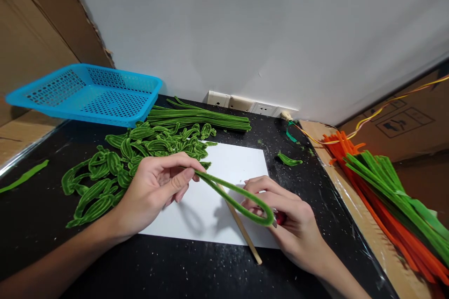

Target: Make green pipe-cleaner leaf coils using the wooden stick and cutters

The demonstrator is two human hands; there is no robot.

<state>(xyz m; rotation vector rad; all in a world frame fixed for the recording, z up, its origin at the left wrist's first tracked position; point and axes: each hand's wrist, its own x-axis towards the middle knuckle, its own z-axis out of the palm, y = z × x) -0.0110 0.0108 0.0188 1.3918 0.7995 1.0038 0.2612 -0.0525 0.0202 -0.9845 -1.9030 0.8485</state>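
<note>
Left fingers (180, 179) pinched, right fingers (271, 200) curled

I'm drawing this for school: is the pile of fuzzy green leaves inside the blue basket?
No, the pile of leaves lies on the black table, outside the basket.

The left hand (157, 191) and right hand (294, 215) are bare, with slender fingers (180, 161); both forearms (77, 245) are bare too.

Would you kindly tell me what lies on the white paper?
A wooden stick and some green pipe-cleaner loops overlie the white paper; what the left hand and right hand cover is hidden.
</note>
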